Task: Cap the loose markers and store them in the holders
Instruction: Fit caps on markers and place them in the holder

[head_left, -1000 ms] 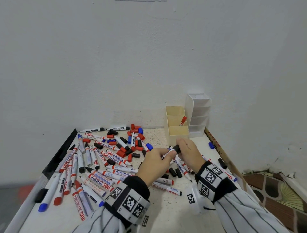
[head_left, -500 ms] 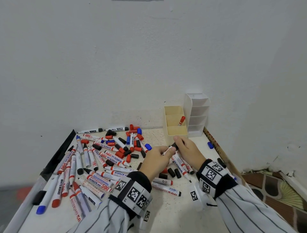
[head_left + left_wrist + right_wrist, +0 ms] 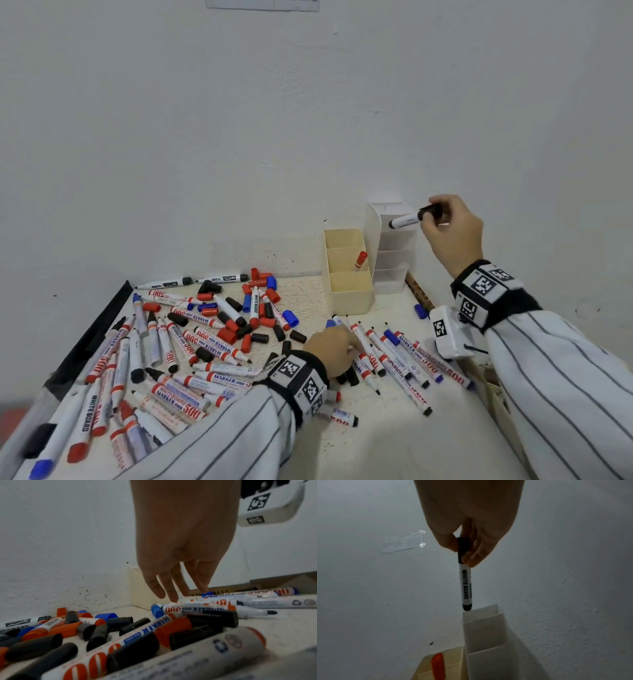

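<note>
My right hand (image 3: pixel 445 229) pinches a capped black whiteboard marker (image 3: pixel 406 220) (image 3: pixel 465 582) by its cap, holding it over the top compartments of the white tiered holder (image 3: pixel 394 274) (image 3: pixel 485 632). A cream holder (image 3: pixel 347 291) stands beside it with one red-capped marker (image 3: pixel 359 260) (image 3: pixel 438 666) inside. My left hand (image 3: pixel 334 347) (image 3: pixel 173 588) hangs with straight fingers over a row of uncapped markers (image 3: pixel 387 356) (image 3: pixel 223 607), fingertips touching them.
Many loose markers and red, black and blue caps (image 3: pixel 246 322) lie scattered over the white table (image 3: pixel 394 445). A black strip (image 3: pixel 99 329) runs along the left edge. A cardboard edge (image 3: pixel 419 291) and the wall border the right side. A blue cap (image 3: pixel 420 311) lies near the holders.
My right hand lifted the capped black marker from the table centre up and right to above the white holder. My left hand let go and dropped onto the marker row.
</note>
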